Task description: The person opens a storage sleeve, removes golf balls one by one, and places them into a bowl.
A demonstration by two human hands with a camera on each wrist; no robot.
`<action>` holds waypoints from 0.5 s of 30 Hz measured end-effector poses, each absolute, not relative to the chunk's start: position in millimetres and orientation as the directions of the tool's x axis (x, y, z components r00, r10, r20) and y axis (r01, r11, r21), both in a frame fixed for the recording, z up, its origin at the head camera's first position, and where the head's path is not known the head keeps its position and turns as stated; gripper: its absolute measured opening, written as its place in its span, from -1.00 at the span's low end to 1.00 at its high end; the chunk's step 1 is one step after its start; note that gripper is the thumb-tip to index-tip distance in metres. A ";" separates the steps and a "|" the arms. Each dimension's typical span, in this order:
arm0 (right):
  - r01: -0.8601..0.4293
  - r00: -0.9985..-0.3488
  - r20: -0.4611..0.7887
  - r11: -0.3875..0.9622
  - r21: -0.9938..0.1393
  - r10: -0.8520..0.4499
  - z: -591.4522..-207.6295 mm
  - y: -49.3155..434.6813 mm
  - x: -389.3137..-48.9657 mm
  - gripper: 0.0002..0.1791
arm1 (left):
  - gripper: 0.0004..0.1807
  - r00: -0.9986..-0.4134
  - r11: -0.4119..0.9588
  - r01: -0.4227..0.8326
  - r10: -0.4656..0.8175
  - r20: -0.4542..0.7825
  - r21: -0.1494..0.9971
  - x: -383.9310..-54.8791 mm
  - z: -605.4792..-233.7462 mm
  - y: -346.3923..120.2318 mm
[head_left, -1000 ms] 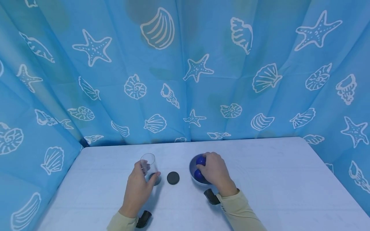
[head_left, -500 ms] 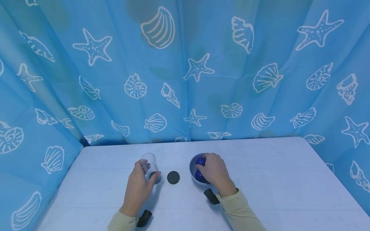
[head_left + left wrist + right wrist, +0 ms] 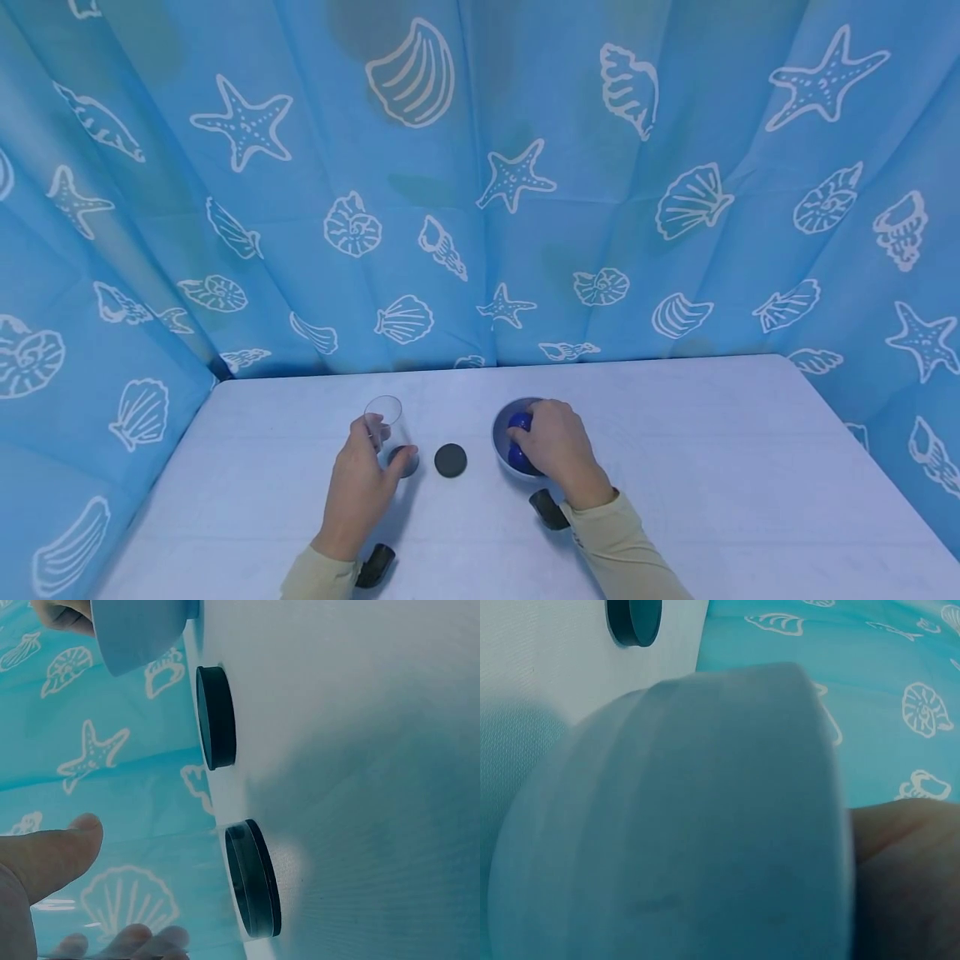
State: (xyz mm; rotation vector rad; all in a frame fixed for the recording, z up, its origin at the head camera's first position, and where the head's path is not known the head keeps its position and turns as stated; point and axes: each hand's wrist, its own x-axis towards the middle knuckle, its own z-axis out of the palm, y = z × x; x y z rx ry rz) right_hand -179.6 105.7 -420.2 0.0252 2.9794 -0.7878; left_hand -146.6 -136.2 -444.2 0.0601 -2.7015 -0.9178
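Note:
In the head view my left hand [image 3: 362, 483] holds a clear cylindrical container [image 3: 386, 425] upright on the table, with thumb and fingers around its sides. The left wrist view shows the container's dark base [image 3: 253, 879] touching the tabletop. A separate black round lid [image 3: 450, 460] lies just right of it. My right hand [image 3: 558, 442] reaches into a grey-blue bowl [image 3: 501, 454], thumb and fingers pinching a blue ball [image 3: 519, 422]. Another blue ball [image 3: 519, 457] is beside it, partly covered by the hand. The bowl's outer wall [image 3: 675, 825] hides the fingertips in the right wrist view.
A white cloth covers the table [image 3: 712, 458]. Behind and at both sides hangs a blue curtain [image 3: 450, 167] with white shells and starfish. Black wrist devices [image 3: 549, 509] stick out from both sleeves.
My right hand has sunk very slightly into the bowl, around the upper blue ball. The left hand and the clear container stay in place.

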 end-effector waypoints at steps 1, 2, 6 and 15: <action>0.029 -0.998 -0.059 0.868 -0.495 0.000 -420.3 105.6 -179.6 -0.53 | -0.33 -0.958 0.798 0.057 -0.127 0.258 0.601 -146.6 -444.3 -136.4; 0.027 -0.998 -0.057 0.868 -0.496 -0.001 -420.1 105.4 -179.5 -0.53 | -0.33 -0.958 0.798 0.061 -0.122 0.260 0.600 -146.4 -444.6 -136.7; 0.018 -0.999 -0.041 0.863 -0.505 -0.004 -421.0 105.4 -179.7 -0.55 | -0.34 -0.958 0.792 0.076 -0.111 0.266 0.606 -146.2 -444.9 -138.2; 0.037 -0.999 -0.044 0.853 -0.521 0.016 -418.8 105.6 -180.7 -0.52 | -0.16 -0.955 0.784 0.077 -0.120 0.272 0.616 -147.3 -446.7 -140.5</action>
